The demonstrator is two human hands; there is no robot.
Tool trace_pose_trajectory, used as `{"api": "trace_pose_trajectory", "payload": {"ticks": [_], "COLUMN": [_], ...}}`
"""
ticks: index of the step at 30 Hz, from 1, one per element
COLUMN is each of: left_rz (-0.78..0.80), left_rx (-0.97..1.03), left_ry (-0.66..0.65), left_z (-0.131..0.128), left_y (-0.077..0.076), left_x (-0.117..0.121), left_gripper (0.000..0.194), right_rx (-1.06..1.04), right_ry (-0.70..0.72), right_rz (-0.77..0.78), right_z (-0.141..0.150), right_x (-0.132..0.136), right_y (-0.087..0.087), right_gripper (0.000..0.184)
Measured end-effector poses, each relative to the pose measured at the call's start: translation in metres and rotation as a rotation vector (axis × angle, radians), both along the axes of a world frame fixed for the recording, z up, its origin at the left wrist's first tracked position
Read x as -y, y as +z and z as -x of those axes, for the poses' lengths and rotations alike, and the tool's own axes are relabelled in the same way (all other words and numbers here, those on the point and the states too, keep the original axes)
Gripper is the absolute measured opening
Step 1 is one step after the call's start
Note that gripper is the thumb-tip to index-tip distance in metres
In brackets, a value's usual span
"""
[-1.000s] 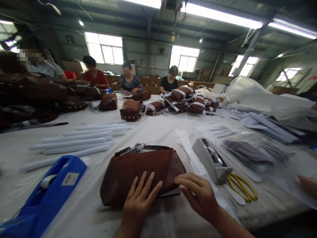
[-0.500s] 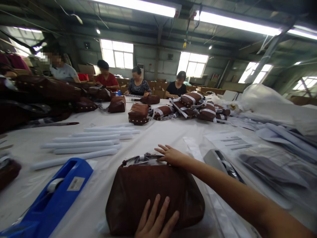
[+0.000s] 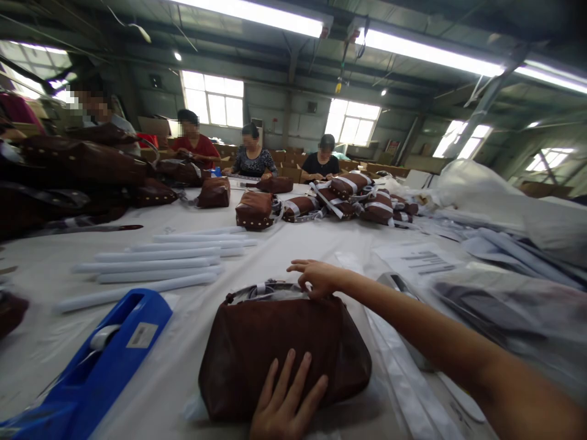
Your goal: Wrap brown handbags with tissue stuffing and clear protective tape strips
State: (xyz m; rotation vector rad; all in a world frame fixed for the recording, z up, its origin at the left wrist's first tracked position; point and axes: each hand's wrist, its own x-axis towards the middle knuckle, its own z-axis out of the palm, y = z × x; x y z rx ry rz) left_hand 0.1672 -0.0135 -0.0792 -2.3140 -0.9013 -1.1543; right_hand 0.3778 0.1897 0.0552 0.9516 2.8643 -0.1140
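Observation:
A dark brown leather handbag (image 3: 275, 342) sits on the white-covered table right in front of me, its handle (image 3: 261, 291) partly wrapped and lying along the top edge. My left hand (image 3: 288, 403) lies flat on the near side of the bag with its fingers spread. At the bag's top right corner is my right hand (image 3: 318, 278). Its thumb and a finger curl together in a pinch, while other fingers point out to the left. Whatever sits in that pinch is too small to make out.
A blue tape dispenser (image 3: 114, 348) stands on the left, and a grey one (image 3: 403, 293) is behind my right arm. White paper rolls (image 3: 156, 266) lie beyond. Several brown bags (image 3: 254, 209) are piled farther back, where other people (image 3: 254, 156) work. Plastic sheets (image 3: 495, 293) cover the right side.
My right hand's fingers were spread over the bag's top edge; now the thumb and a finger are pinched together. My left hand stays on the bag. The view has shifted slightly.

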Motion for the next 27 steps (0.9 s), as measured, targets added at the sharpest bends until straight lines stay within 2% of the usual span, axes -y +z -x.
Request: {"api": "trace_pose_trajectory", "payload": {"ticks": [6, 10, 14, 18, 20, 23, 27], "left_rz": [-0.029, -0.027, -0.015, 0.003, 0.018, 0.062, 0.107], "left_rx": [0.068, 0.018, -0.088, -0.117, -0.115, -0.102, -0.128], "left_ry": [0.015, 0.027, 0.053, 0.06, 0.063, 0.062, 0.051], "left_z": [-0.004, -0.002, 0.003, 0.004, 0.003, 0.0, 0.001], "left_y": [-0.002, 0.0, 0.008, 0.014, 0.014, 0.013, 0.016], "left_x": [-0.002, -0.001, 0.002, 0.004, 0.005, 0.004, 0.0], "left_gripper": [0.038, 0.039, 0.041, 0.042, 0.042, 0.043, 0.047], "right_rx": [-0.07, -0.145, -0.277, -0.451, -0.596, -0.759, -0.694], "right_ry": [-0.196, -0.337, -0.419, -0.45, -0.44, -0.422, -0.312], "right_rz": [-0.018, -0.094, -0.172, -0.207, -0.198, -0.208, -0.31], "right_z": [-0.005, -0.014, -0.022, -0.026, -0.026, -0.025, -0.023], "right_x": [0.029, 0.039, 0.051, 0.083, 0.107, 0.147, 0.193], "right_y": [0.031, 0.038, 0.047, 0.054, 0.051, 0.034, -0.002], "right_gripper": [0.006, 0.008, 0.006, 0.01, 0.007, 0.003, 0.012]}}
